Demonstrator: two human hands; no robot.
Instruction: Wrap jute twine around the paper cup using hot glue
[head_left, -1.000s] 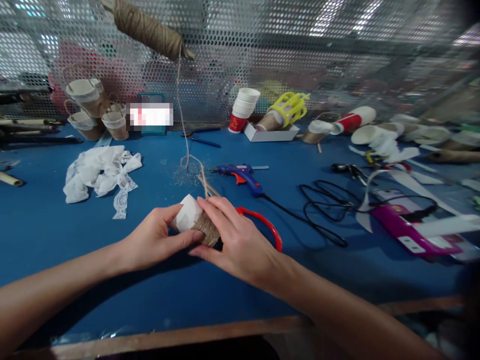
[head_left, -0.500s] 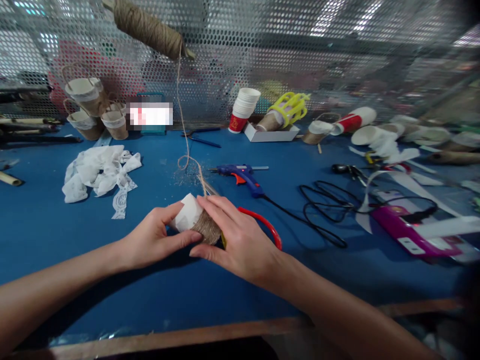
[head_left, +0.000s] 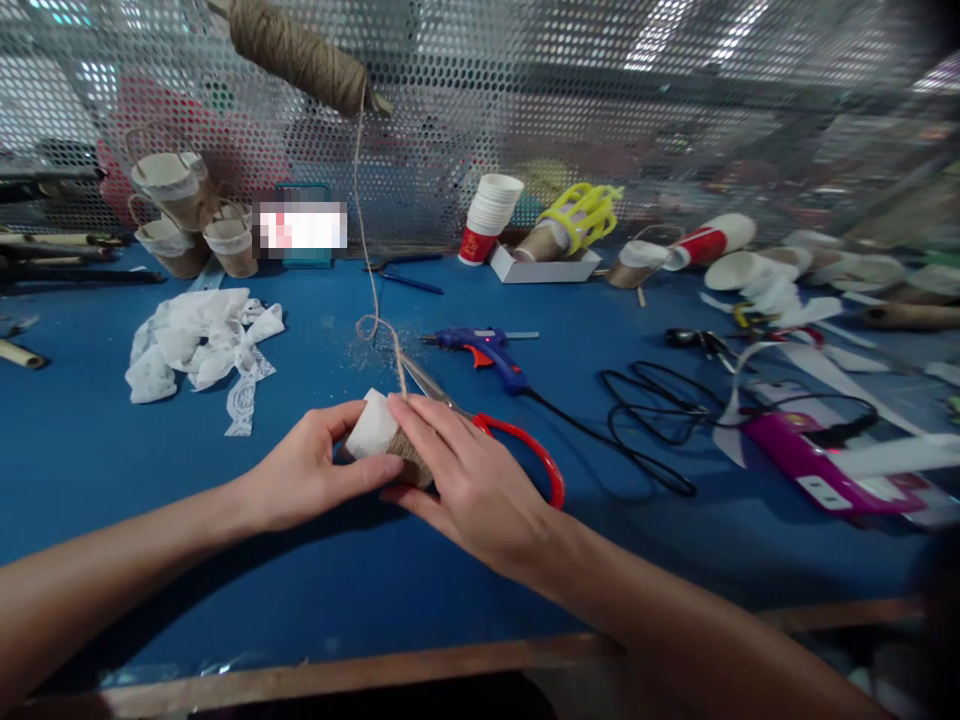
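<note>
Between my two hands lies a white paper cup (head_left: 373,428) on its side, partly wrapped in brown twine (head_left: 411,462). My left hand (head_left: 324,462) is closed around the cup's bare white end, thumb along the near side. My right hand (head_left: 472,462) is closed over the twine-wrapped end, its fingers on top where the strand (head_left: 400,362) meets the cup. That strand makes a small loop on the table and rises to a twine spool (head_left: 300,58). Red-handled scissors (head_left: 536,452) lie just beyond my right hand, partly hidden by it.
A blue glue gun (head_left: 484,345) with a black cord lies past the scissors. White lace (head_left: 199,340) is heaped at left, near small twine-handled baskets (head_left: 176,250). A cup stack (head_left: 484,220) stands at the back; a purple power strip (head_left: 817,465) sits at right.
My right hand and the cup have shifted slightly left, and the cup seems turned a little. More of the scissors' blades and handle shows. The strand's lower end has moved left.
</note>
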